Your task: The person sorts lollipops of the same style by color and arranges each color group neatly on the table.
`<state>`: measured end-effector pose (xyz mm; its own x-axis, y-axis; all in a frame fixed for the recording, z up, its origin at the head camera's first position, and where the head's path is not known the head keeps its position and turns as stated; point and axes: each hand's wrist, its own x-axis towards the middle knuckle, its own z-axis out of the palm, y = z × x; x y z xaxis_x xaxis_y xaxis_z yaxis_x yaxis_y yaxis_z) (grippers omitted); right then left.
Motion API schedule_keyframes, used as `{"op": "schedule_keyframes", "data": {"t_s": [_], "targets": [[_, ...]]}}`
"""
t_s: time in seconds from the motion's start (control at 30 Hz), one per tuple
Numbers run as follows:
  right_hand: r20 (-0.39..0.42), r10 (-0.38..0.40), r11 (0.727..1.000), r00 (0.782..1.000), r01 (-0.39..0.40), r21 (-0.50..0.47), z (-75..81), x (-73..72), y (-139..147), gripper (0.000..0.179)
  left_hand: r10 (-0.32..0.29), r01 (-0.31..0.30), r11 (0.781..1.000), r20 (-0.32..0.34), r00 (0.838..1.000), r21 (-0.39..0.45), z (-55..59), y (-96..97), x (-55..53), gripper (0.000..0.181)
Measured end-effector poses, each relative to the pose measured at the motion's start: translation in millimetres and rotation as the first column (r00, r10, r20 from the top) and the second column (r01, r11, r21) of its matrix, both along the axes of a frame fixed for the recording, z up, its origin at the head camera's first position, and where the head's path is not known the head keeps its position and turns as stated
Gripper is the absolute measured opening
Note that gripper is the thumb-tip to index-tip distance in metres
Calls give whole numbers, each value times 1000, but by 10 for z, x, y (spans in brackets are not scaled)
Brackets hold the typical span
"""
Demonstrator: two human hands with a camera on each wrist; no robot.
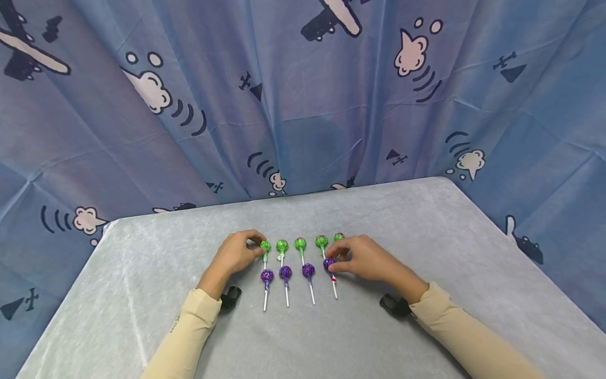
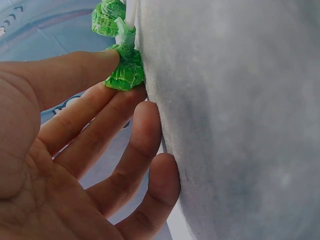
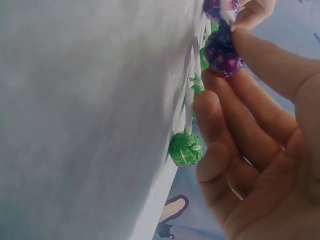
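Observation:
Green-wrapped lollipops lie in a row, with a row of purple-wrapped lollipops nearer to me. My left hand [image 1: 238,251] pinches the head of the leftmost green lollipop [image 1: 265,246] between thumb and fingers; the left wrist view shows the thumb on its green wrapper [image 2: 126,75]. With thumb and fingertips, my right hand [image 1: 366,258] pinches the rightmost purple lollipop [image 1: 329,264], whose white stick points toward me. In the right wrist view that purple head [image 3: 223,56] sits between thumb and fingers. Just beyond this hand lies the rightmost green lollipop [image 1: 339,237], its stick hidden.
Between the hands lie green lollipops, one at the middle [image 1: 300,243], and purple ones, such as this purple lollipop [image 1: 308,270]. A pale grey cloth covers the table [image 1: 161,273]. Behind it hangs a blue patterned curtain [image 1: 307,105].

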<state>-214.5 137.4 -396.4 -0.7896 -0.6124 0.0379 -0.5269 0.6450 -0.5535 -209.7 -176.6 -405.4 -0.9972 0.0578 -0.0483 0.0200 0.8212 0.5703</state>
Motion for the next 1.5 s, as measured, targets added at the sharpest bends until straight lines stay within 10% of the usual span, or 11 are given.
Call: {"op": "schedule_keyframes", "data": {"t_s": [1.5], "targets": [[19, 80, 995, 997, -80, 57, 16, -17, 29, 26, -8, 8, 1000, -19, 1000, 1, -2, -25, -9, 21]]}}
